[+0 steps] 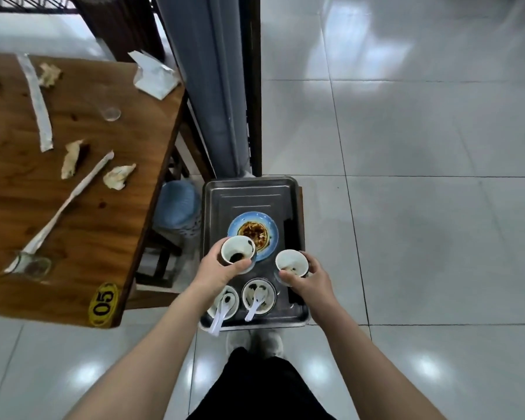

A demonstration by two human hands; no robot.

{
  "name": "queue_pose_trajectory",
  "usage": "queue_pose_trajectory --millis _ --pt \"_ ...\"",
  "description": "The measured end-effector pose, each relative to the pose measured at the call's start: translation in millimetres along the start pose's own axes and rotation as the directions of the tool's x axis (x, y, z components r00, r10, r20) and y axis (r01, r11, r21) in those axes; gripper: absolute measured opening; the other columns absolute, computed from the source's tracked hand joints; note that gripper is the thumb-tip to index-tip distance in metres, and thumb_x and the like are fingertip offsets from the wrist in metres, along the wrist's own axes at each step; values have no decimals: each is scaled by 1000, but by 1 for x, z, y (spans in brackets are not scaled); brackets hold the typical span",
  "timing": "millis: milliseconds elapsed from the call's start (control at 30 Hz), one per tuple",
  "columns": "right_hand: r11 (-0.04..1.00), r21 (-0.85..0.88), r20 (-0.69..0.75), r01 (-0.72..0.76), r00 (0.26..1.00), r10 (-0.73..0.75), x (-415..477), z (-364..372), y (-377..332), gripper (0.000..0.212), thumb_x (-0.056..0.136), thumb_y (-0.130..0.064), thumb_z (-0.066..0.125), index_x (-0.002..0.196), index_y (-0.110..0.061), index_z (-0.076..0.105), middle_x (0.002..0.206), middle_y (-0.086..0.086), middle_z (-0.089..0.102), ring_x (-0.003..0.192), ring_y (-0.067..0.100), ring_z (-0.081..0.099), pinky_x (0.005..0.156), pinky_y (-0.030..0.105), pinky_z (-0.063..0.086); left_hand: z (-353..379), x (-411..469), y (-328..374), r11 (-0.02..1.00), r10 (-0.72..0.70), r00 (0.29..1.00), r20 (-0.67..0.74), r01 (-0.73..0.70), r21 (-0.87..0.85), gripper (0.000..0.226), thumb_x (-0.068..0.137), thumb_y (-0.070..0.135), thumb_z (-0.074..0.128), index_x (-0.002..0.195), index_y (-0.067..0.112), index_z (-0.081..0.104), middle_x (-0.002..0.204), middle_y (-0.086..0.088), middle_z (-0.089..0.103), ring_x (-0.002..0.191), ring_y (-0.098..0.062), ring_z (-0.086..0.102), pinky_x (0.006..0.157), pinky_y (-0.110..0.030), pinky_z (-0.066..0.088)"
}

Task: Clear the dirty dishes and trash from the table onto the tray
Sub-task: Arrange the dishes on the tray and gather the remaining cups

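Note:
A steel tray (249, 192) stands low on a stool in front of me. On it lie a blue plate (267, 227) smeared with sauce and two small white bowls (259, 295) at the near edge, each with a white spoon (255, 304) in it. My left hand (222, 269) grips a dirty white cup (238, 250) above the plate's near rim. My right hand (303, 275) grips a second dirty white cup (291, 262) over the tray's right side. The wooden table (82, 207) on the left carries crumpled napkins (119, 176), paper chopstick sleeves (38, 104) and two clear plastic cups (111, 113).
A torn white paper wrapper (155, 75) lies at the table's far right corner. A blue-lined bin (178, 207) stands between table and tray. A grey column (212, 86) and a dark post rise behind the tray. Glossy tiled floor stretches to the right.

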State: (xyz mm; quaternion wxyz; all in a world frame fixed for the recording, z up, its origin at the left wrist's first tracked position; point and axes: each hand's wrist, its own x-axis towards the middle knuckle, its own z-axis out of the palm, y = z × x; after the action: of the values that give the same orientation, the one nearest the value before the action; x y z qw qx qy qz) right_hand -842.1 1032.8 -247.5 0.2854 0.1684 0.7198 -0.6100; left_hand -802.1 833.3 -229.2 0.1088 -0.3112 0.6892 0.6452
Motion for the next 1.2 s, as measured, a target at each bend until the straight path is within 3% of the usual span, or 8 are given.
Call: queue_pose_trajectory --millis 167,267,333,467,633,767,933,1200 --pt "999 -19 -22 -38 999 38 32 11 24 67 70 -19 85 127 -23 51 108 -4 62 101 14 61 93 36 53 1 28 -27 999 -16 1000 13 15 50 48 76 15 80 114 33 56 105 11 65 98 -3 59 77 -20 45" --pt "997 7 -63 -72 995 72 52 18 39 59 71 -17 83 122 -23 53 102 -8 61 96 11 61 92 37 53 2 46 -46 997 -41 999 -4 42 57 51 75 18 81 115 36 55 107 13 64 102 -6 58 86 -26 47" --pt "995 28 -94 -92 991 95 65 24 51 55 72 -16 83 118 -24 53 98 -11 59 90 6 59 87 31 53 3 57 -62 996 -69 998 -6 69 58 51 75 20 81 114 38 54 107 13 63 103 -6 58 88 -27 47" --pt "995 -7 -126 -102 987 101 92 30 80 54 73 -21 83 119 -24 54 103 -10 61 89 1 57 82 22 45 9 75 -88 994 -90 996 -2 90 55 55 77 15 79 122 29 51 106 14 60 96 2 54 76 -12 42" --pt "988 -76 -135 -133 983 122 120 35 113 66 69 -28 85 127 -24 53 106 -10 62 101 11 58 93 30 48 14 90 -123 987 -148 988 -37 150 57 68 75 17 81 133 26 47 113 11 59 108 -9 54 80 -18 42" --pt "982 -152 -126 -109 988 90 134 37 132 68 69 -23 85 128 -24 51 111 -8 60 104 12 56 91 27 47 20 98 -141 980 -187 979 -87 192 57 81 76 22 80 143 25 35 124 7 50 115 -11 47 95 -28 37" --pt "975 -197 -123 -102 989 78 150 38 148 73 72 -23 84 135 -24 47 116 -7 58 105 9 54 78 12 39 28 106 -157 977 -198 972 -124 206 50 66 78 22 79 133 22 41 115 9 54 105 -8 49 80 -18 37" --pt "966 -245 -155 -82 987 45 170 37 162 77 68 -23 86 134 -21 47 117 -7 57 106 10 55 88 21 43 32 108 -173 983 -173 978 -117 178 34 59 76 18 80 122 26 44 102 21 53 92 6 51 71 -5 37"
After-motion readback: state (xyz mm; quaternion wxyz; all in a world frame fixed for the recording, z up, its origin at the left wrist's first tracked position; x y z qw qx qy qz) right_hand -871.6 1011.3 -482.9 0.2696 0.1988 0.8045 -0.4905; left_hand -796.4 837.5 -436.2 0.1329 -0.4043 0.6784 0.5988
